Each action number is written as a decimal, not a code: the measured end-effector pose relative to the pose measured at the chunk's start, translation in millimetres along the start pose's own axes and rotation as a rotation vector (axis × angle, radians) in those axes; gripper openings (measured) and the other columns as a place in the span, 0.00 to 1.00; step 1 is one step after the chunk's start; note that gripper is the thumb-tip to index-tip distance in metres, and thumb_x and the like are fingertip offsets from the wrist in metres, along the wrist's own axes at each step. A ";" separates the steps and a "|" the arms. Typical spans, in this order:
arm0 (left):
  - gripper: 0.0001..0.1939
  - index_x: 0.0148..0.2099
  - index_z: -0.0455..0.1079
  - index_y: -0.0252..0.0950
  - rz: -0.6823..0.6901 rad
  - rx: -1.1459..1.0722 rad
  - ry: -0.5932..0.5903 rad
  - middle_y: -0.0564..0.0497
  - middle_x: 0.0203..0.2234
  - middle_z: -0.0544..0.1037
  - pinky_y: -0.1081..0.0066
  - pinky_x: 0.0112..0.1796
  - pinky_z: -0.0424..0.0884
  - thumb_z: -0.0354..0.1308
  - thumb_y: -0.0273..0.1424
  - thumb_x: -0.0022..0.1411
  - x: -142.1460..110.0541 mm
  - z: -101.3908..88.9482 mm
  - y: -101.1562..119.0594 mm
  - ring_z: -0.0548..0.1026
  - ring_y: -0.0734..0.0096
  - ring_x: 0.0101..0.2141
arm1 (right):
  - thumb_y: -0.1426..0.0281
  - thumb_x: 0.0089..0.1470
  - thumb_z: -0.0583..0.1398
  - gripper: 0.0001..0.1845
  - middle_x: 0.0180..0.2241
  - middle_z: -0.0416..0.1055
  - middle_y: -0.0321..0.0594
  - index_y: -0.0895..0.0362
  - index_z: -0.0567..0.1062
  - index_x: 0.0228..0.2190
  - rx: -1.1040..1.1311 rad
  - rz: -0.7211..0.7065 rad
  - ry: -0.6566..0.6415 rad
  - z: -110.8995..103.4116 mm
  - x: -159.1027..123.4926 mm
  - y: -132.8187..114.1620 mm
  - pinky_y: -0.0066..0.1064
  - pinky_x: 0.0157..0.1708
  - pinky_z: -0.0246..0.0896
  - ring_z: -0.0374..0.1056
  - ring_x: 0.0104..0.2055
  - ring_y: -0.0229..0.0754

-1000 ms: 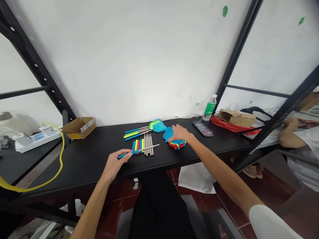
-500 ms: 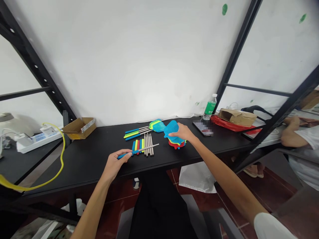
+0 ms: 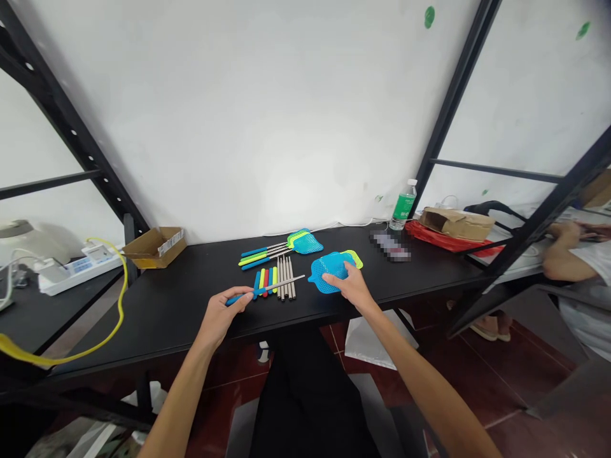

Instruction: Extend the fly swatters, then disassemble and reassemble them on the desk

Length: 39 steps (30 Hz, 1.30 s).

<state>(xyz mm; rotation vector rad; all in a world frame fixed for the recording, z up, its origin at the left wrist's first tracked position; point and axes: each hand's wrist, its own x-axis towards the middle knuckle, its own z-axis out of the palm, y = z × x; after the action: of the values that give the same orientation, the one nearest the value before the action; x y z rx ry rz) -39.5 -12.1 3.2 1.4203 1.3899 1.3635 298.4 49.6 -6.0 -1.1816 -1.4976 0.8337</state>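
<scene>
My left hand (image 3: 228,306) is closed round the blue grip of a fly swatter handle, its thin metal rod (image 3: 289,282) pointing right. My right hand (image 3: 354,289) pinches a blue mesh fly swatter head (image 3: 324,270), its narrow neck turned left, close to the rod's tip but apart from it. Behind that head shows the edge of a yellow-green swatter head (image 3: 356,257). Short coloured grips (image 3: 265,280) and several metal tubes (image 3: 286,270) lie side by side under and beyond the rod. Farther back lie several assembled fly swatters (image 3: 305,242), with blue and yellow-green grips.
On the black table (image 3: 191,286), a cardboard box (image 3: 155,249) stands left. A blurred phone (image 3: 390,245), a water bottle (image 3: 404,205) and a torn carton (image 3: 456,224) on red plastic (image 3: 432,236) are at right. A power strip (image 3: 79,273) lies far left. Another person's arm shows far right.
My right hand has brought the blue swatter head down and turned it, so its neck points left towards the rod. The left hand has kept its place and hold.
</scene>
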 end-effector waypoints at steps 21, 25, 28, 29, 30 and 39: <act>0.18 0.41 0.80 0.35 -0.036 -0.026 -0.020 0.54 0.21 0.67 0.74 0.28 0.59 0.69 0.42 0.52 0.0 -1.2 -0.1 0.61 0.74 0.26 | 0.45 0.43 0.67 0.33 0.39 0.77 0.47 0.59 0.76 0.40 -0.071 0.049 0.006 5.9 -5.9 1.4 0.43 0.45 0.67 0.71 0.46 0.56; 0.18 0.40 0.80 0.35 -0.033 -0.030 -0.021 0.53 0.21 0.67 0.74 0.28 0.60 0.69 0.42 0.52 -0.4 -1.1 0.2 0.61 0.74 0.26 | 0.46 0.42 0.67 0.35 0.41 0.76 0.47 0.60 0.75 0.44 -0.092 0.060 0.032 6.2 -5.3 3.8 0.44 0.47 0.65 0.71 0.46 0.56; 0.18 0.40 0.80 0.35 -0.030 -0.025 -0.013 0.53 0.21 0.67 0.74 0.28 0.60 0.69 0.42 0.51 -0.2 -0.9 0.1 0.62 0.74 0.26 | 0.46 0.43 0.66 0.35 0.41 0.76 0.47 0.60 0.75 0.44 -0.087 0.052 0.024 6.5 -4.3 6.7 0.45 0.47 0.65 0.70 0.46 0.56; 0.18 0.40 0.80 0.34 -0.029 -0.024 -0.012 0.53 0.21 0.67 0.74 0.28 0.60 0.69 0.42 0.51 -0.1 -0.8 -0.1 0.62 0.74 0.26 | 0.46 0.44 0.66 0.35 0.41 0.76 0.47 0.60 0.74 0.44 -0.081 0.047 0.019 6.6 -4.0 7.8 0.45 0.47 0.65 0.70 0.46 0.56; 0.18 0.40 0.80 0.34 -0.029 -0.024 -0.014 0.53 0.21 0.67 0.74 0.28 0.60 0.69 0.42 0.52 0.1 -0.8 -0.3 0.62 0.73 0.26 | 0.46 0.44 0.66 0.35 0.42 0.76 0.48 0.60 0.74 0.44 -0.077 0.045 0.021 6.6 -3.8 8.8 0.45 0.47 0.65 0.70 0.47 0.57; 0.18 0.40 0.79 0.34 -0.029 -0.026 -0.025 0.53 0.21 0.67 0.73 0.28 0.59 0.69 0.42 0.52 0.3 -0.7 -0.1 0.61 0.73 0.26 | 0.48 0.45 0.65 0.27 0.34 0.75 0.43 0.57 0.75 0.38 -0.025 -0.029 0.051 6.2 -5.2 7.0 0.40 0.40 0.66 0.70 0.41 0.54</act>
<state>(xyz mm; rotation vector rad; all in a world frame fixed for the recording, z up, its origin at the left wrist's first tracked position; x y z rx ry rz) -40.2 -11.9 3.3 1.3901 1.3671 1.3361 294.2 47.0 -15.6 -1.1888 -1.4837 0.7623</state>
